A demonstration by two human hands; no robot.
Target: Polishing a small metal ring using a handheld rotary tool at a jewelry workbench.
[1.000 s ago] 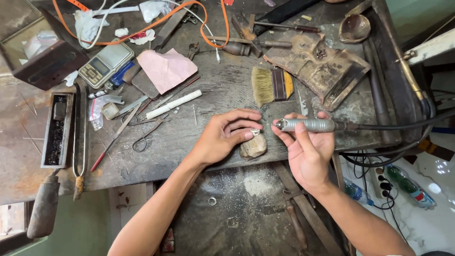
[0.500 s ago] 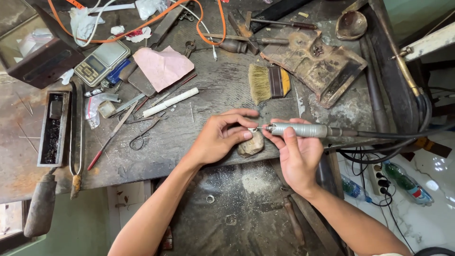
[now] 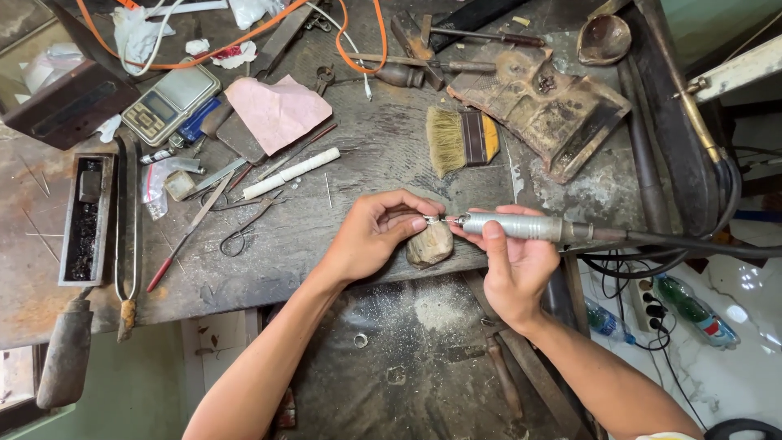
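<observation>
My left hand (image 3: 371, 236) pinches a small silver ring (image 3: 431, 219) between thumb and fingers, resting over a worn wooden bench peg (image 3: 429, 244) at the front edge of the workbench (image 3: 309, 244). My right hand (image 3: 509, 261) grips a grey rotary handpiece (image 3: 521, 226) like a pen, its tip touching the ring. A black flexible shaft (image 3: 692, 243) runs from the handpiece off to the right.
A flat brush (image 3: 463, 138) lies just behind my hands. Scissors (image 3: 244, 228), a white stick (image 3: 289, 173), files, a pink cloth (image 3: 277, 110) and a small scale (image 3: 169, 102) lie to the left. A metal tray (image 3: 85, 216) sits far left. A dusty lower shelf (image 3: 423, 358) lies beneath.
The hands and handpiece sit slightly lower in view as the head shifted. The handpiece tip stays against the ring over the peg.
</observation>
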